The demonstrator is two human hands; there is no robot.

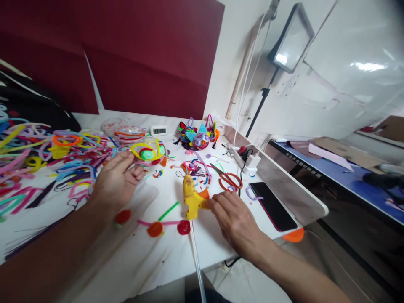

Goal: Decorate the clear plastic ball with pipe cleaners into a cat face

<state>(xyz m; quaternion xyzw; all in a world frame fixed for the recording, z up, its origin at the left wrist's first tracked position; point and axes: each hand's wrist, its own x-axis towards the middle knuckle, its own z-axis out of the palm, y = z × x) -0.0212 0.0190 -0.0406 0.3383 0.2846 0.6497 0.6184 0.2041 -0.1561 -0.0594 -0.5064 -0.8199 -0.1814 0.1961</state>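
Observation:
My left hand (115, 179) is closed around the edge of a small craft piece (147, 152) with yellow pipe-cleaner loops, a green round part and some red. Over the table's front part, my right hand (232, 216) pinches the handle end of a yellow hot glue gun (191, 198). Its nozzle points away from me, and a long clear glue stick (196, 256) runs out of its back toward me. Beside the gun lie a red pipe-cleaner coil (184, 227), an orange coil (155, 229) and a green pipe-cleaner piece (168, 211).
Orange-handled scissors (230, 182) and a black phone (274, 206) lie on the right. A heap of pipe cleaners (63, 155) covers the left. Farther back stand a small digital clock (158, 130), finished-looking colourful crafts (197, 136) and a power strip (244, 159).

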